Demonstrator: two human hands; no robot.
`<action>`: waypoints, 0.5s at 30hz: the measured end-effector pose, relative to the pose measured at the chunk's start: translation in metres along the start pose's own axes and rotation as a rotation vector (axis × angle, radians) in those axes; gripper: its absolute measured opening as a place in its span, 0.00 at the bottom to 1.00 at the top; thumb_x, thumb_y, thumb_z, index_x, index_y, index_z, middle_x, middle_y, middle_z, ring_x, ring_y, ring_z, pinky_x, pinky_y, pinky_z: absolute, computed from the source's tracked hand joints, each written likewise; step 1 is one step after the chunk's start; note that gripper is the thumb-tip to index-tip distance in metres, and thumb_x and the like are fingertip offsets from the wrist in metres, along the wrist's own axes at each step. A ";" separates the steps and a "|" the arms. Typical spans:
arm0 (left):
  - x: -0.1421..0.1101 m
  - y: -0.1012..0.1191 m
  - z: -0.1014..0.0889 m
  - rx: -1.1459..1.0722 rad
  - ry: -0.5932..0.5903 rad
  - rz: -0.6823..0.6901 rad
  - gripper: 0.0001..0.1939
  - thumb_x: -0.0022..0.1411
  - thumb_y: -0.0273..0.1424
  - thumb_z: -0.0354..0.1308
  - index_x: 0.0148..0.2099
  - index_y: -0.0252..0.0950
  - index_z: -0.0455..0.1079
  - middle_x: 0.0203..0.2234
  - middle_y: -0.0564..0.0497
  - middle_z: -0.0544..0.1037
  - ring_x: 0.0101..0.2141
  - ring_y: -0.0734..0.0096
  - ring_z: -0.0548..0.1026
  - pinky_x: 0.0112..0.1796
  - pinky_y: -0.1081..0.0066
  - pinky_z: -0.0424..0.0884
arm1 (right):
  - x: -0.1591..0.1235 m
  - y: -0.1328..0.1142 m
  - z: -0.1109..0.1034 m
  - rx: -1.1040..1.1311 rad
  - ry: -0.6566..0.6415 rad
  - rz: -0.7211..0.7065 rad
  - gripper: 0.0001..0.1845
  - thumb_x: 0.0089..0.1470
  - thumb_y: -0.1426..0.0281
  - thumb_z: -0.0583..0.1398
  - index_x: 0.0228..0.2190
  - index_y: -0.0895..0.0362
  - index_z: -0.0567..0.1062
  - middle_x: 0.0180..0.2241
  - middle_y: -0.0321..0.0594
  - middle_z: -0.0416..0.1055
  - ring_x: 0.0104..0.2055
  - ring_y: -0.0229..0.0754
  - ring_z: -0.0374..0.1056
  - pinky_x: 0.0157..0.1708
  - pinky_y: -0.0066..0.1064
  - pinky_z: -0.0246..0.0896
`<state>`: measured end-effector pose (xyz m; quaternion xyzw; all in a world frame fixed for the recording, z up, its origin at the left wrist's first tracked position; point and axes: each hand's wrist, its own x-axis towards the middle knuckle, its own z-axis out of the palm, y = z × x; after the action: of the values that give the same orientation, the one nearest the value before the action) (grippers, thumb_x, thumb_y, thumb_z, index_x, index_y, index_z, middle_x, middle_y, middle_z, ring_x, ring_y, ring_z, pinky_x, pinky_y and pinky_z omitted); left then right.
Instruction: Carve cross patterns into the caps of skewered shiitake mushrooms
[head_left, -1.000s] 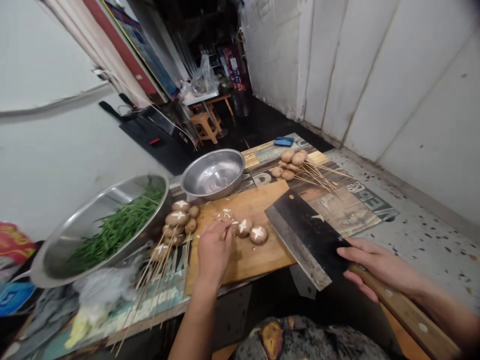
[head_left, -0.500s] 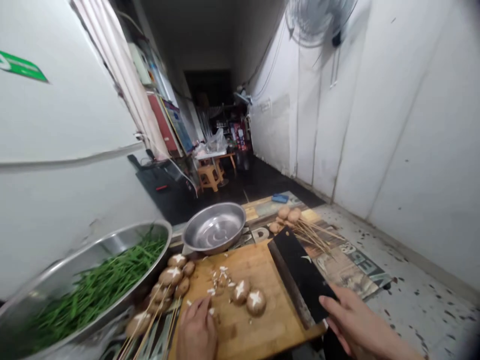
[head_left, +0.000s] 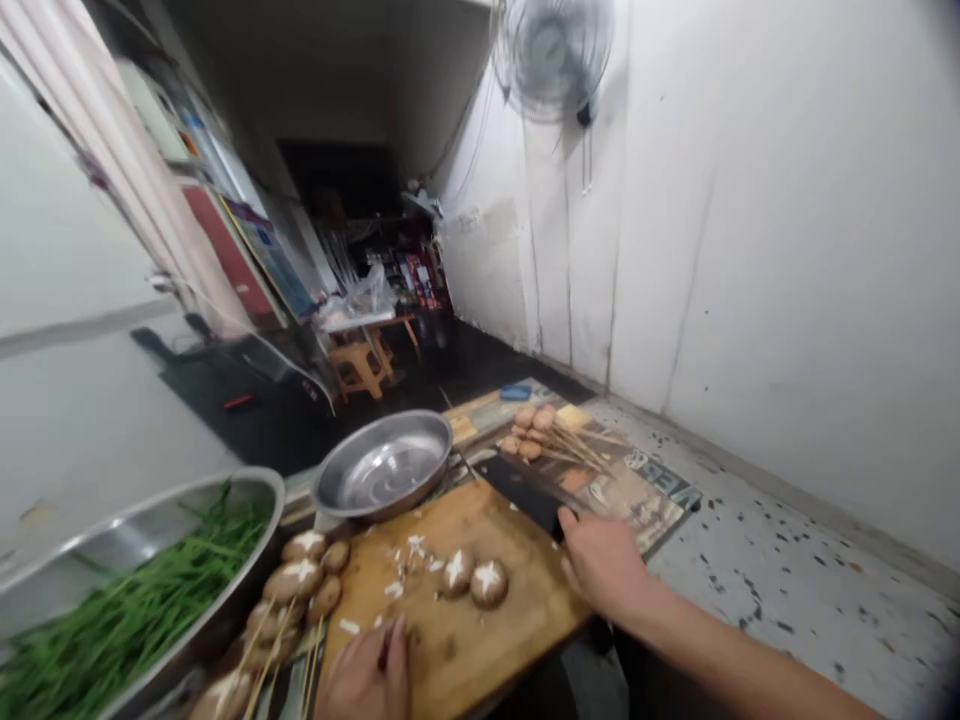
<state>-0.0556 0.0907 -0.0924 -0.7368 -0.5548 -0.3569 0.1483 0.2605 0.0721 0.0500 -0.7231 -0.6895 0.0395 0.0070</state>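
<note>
My right hand (head_left: 604, 565) grips the handle of a black cleaver (head_left: 521, 490), whose blade lies low over the far right corner of the wooden cutting board (head_left: 457, 640). Two scored mushrooms (head_left: 474, 578) sit mid-board among white trimmings. At the board's near left edge rests my left hand (head_left: 367, 678), fingers curled, and whether it holds anything does not show. Skewered mushrooms (head_left: 296, 585) lie just left of the board.
An empty steel bowl (head_left: 384, 468) stands behind the board. A large steel basin (head_left: 180, 560) of green chives sits at the left. More skewered mushrooms (head_left: 536, 430) lie at the table's far end, by a blue object (head_left: 515, 393). A wall fan (head_left: 551, 45) hangs above.
The view has tilted upward and shifted. My right hand brought the cleaver in from the right and laid it low at the board's far corner. My left hand drew back to the near edge.
</note>
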 end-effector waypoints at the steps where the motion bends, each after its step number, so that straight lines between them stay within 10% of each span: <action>1: 0.003 0.014 -0.011 0.007 -0.009 -0.050 0.16 0.67 0.38 0.54 0.32 0.38 0.77 0.25 0.48 0.81 0.28 0.62 0.78 0.33 0.65 0.74 | 0.001 -0.003 0.003 -0.034 -0.010 0.013 0.15 0.63 0.65 0.60 0.49 0.60 0.74 0.41 0.42 0.77 0.38 0.43 0.75 0.39 0.40 0.73; 15: 0.019 0.053 -0.037 -0.005 0.024 -0.123 0.14 0.69 0.28 0.51 0.45 0.27 0.77 0.27 0.45 0.79 0.30 0.63 0.73 0.37 0.66 0.68 | 0.026 -0.023 0.025 -0.141 -0.038 -0.056 0.22 0.64 0.60 0.56 0.49 0.66 0.70 0.39 0.56 0.77 0.39 0.53 0.77 0.34 0.37 0.68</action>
<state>-0.0174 0.0631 -0.0441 -0.6971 -0.5965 -0.3756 0.1310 0.2368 0.0983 0.0249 -0.7014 -0.7105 0.0043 -0.0558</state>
